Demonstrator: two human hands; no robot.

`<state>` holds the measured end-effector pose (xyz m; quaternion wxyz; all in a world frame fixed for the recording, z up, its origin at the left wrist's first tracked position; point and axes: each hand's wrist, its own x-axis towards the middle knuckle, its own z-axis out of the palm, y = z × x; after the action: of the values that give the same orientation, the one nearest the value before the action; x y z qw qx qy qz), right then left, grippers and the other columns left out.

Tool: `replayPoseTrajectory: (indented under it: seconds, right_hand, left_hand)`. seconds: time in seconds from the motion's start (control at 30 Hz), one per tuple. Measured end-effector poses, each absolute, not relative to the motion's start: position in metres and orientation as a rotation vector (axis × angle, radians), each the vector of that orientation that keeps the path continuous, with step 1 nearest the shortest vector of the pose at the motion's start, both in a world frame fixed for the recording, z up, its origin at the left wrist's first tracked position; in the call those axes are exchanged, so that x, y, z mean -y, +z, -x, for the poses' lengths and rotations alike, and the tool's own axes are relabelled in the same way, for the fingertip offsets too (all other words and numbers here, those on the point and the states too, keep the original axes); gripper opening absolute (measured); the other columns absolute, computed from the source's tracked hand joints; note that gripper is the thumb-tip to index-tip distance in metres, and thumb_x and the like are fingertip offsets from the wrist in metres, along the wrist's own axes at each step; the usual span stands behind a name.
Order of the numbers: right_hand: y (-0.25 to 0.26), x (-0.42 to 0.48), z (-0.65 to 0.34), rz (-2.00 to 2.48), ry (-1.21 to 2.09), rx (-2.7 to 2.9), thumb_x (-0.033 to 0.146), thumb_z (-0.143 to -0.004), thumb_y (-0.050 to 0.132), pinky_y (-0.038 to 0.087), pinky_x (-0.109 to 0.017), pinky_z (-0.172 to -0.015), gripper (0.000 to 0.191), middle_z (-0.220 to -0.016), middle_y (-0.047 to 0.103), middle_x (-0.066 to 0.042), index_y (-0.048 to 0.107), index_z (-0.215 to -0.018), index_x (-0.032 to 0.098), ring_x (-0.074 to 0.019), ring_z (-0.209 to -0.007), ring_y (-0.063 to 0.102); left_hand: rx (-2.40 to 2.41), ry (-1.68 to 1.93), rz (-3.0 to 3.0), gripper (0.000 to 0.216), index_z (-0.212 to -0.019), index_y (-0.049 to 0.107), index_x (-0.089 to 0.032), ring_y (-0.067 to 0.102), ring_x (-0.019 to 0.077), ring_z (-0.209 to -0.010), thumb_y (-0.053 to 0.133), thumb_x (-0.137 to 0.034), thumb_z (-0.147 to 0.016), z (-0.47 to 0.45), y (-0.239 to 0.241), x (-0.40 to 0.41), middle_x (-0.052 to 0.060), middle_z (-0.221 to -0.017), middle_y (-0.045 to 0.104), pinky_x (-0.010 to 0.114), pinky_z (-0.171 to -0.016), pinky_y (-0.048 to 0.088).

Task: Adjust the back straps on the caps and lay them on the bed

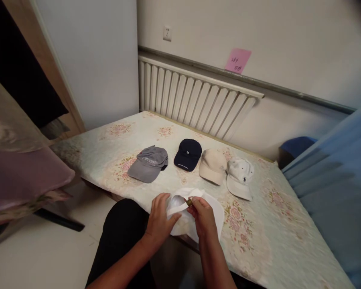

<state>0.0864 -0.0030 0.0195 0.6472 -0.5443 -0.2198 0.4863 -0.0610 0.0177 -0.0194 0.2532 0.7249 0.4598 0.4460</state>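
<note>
A white baseball cap (183, 222) rests at the near edge of the flowered table, its back strap toward me and its brim pointing right. My left hand (159, 218) grips the strap side of the cap, thumb on the band. At the strap's small brass-coloured buckle (189, 202), my right hand (203, 214) pinches with thumb and fingers. Beyond my hands lie a grey cap (149, 164), a navy cap (188, 154), a beige cap (213, 165) and an off-white cap (240, 176), set in a loose row.
The flowered cloth (273, 237) covers the table. A white radiator (192, 96) runs along the wall behind it. A blue curtain (333, 180) hangs at the right. At the left stands a chair with a pink cover (27, 176). My black-clad knee (123, 224) is beside the near edge.
</note>
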Motion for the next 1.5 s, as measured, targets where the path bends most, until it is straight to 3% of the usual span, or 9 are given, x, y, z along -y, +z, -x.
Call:
replayPoseTrajectory:
  seconds: [0.1,0.2,0.4,0.67,0.83,0.93,1.07,1.2,1.5]
  right_hand:
    - [0.017,0.002,-0.087,1.236,1.106,0.476,0.036,-0.066,0.071,0.044,-0.021,-0.059,0.021,-0.069,0.062,0.000,0.068,-0.072,0.016,-0.0115,-0.065,0.055]
    - [0.016,0.001,-0.087,1.234,1.102,0.458,0.036,-0.064,0.072,0.044,-0.021,-0.058,0.021,-0.067,0.061,0.001,0.066,-0.069,0.016,-0.0111,-0.063,0.055]
    - [0.015,-0.001,-0.088,1.251,1.085,0.423,0.038,-0.063,0.072,0.044,-0.021,-0.057,0.022,-0.066,0.061,0.001,0.064,-0.067,0.018,-0.0122,-0.066,0.057]
    - [0.013,-0.001,-0.088,1.270,1.056,0.419,0.037,-0.063,0.071,0.044,-0.022,-0.057,0.022,-0.066,0.061,0.001,0.064,-0.068,0.017,-0.0132,-0.066,0.057]
    - [0.016,0.001,-0.085,1.274,1.061,0.432,0.037,-0.064,0.070,0.044,-0.023,-0.058,0.021,-0.066,0.061,0.000,0.063,-0.067,0.018,-0.0142,-0.067,0.057]
    - [0.018,0.001,-0.082,1.270,1.057,0.449,0.036,-0.064,0.069,0.044,-0.024,-0.059,0.020,-0.066,0.060,0.001,0.062,-0.066,0.018,-0.0132,-0.064,0.054]
    - [0.018,0.001,-0.078,1.254,1.057,0.469,0.034,-0.066,0.068,0.039,-0.022,-0.055,0.018,-0.062,0.055,0.004,0.061,-0.065,0.018,-0.0100,-0.058,0.048]
    - [0.018,0.000,-0.075,1.249,1.043,0.482,0.033,-0.065,0.068,0.036,-0.021,-0.053,0.017,-0.061,0.053,0.004,0.062,-0.064,0.018,-0.0095,-0.058,0.044]
    - [0.022,0.000,-0.074,1.266,1.014,0.467,0.033,-0.064,0.068,0.036,-0.022,-0.054,0.016,-0.059,0.052,0.005,0.060,-0.061,0.018,-0.0099,-0.057,0.044]
  left_hand:
    - [-1.231,1.043,-2.051,0.074,-0.134,0.033,-0.016,0.037,0.0291,-0.129,0.066,-0.032,-0.069,0.065,-0.040,-0.011,0.015,-0.136,0.041,0.050,-0.107,0.032]
    - [-1.321,0.909,-1.976,0.068,-0.138,0.027,-0.010,0.031,0.0264,-0.135,0.052,-0.024,-0.077,0.063,-0.052,-0.010,0.017,-0.143,0.035,0.046,-0.110,0.029]
    - [-1.335,0.797,-1.796,0.060,-0.141,0.025,-0.004,0.039,0.0206,-0.132,0.035,-0.022,-0.085,0.059,-0.054,-0.015,0.018,-0.142,0.040,0.035,-0.110,0.031]
    - [-1.348,0.796,-1.875,0.064,-0.141,0.027,-0.008,0.039,0.0234,-0.131,0.043,-0.020,-0.080,0.061,-0.057,-0.009,0.017,-0.142,0.041,0.041,-0.109,0.033]
    - [-1.274,1.077,-2.115,0.074,-0.139,0.025,-0.015,0.034,0.0296,-0.132,0.060,-0.038,-0.077,0.062,-0.042,-0.008,0.017,-0.142,0.037,0.050,-0.106,0.032]
    - [-1.231,1.167,-2.196,0.058,-0.128,0.039,-0.017,0.046,0.0277,-0.116,0.059,-0.041,-0.080,0.057,-0.018,-0.012,0.013,-0.124,0.052,0.047,-0.098,0.037]
    - [-1.187,1.123,-2.325,0.024,-0.099,0.056,-0.019,0.052,0.0239,-0.093,0.061,-0.035,-0.080,0.041,0.010,-0.018,0.006,-0.096,0.062,0.042,-0.084,0.040]
    - [-1.252,1.061,-2.396,0.013,-0.086,0.057,-0.019,0.051,0.0221,-0.084,0.059,-0.030,-0.081,0.028,0.016,-0.022,0.004,-0.083,0.060,0.039,-0.080,0.038]
    - [-1.321,0.964,-2.484,0.004,-0.080,0.054,-0.019,0.051,0.0216,-0.080,0.055,-0.022,-0.079,0.025,0.015,-0.026,0.004,-0.078,0.059,0.037,-0.076,0.037]
